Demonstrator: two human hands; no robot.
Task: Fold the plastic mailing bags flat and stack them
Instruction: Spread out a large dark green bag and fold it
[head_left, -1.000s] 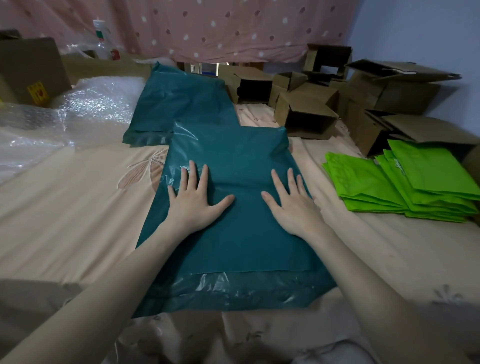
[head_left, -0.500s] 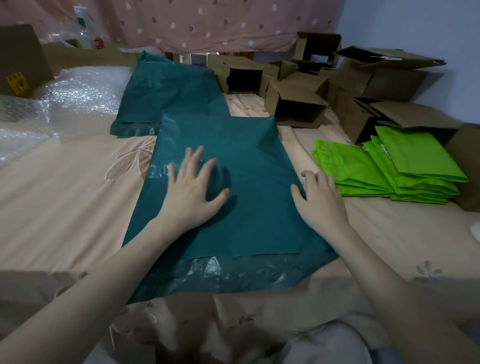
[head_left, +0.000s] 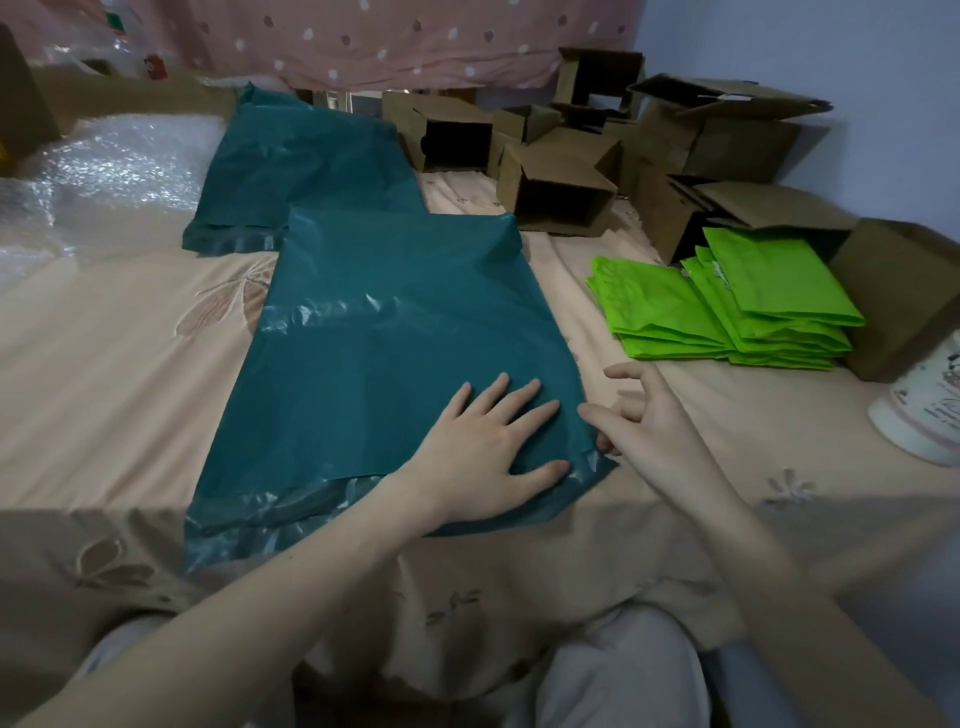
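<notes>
Partly done: green bags (head_left: 727, 306) already folded and stacked at right; teal bag (head_left: 395, 343) spread unfolded on bed (head_left: 104, 374), second teal bag (head_left: 306, 161) beyond. Left hand (head_left: 488, 457) flat, fingers straight, pressing near-right corner. Right hand (head_left: 639, 421) loosely open beside that edge, fingertips maybe under it.

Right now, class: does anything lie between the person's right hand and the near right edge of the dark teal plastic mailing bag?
Nothing visible does. The right hand is at the dark teal plastic mailing bag, fingertips touching its near right edge, while the left hand presses flat on the bag beside it.
</notes>
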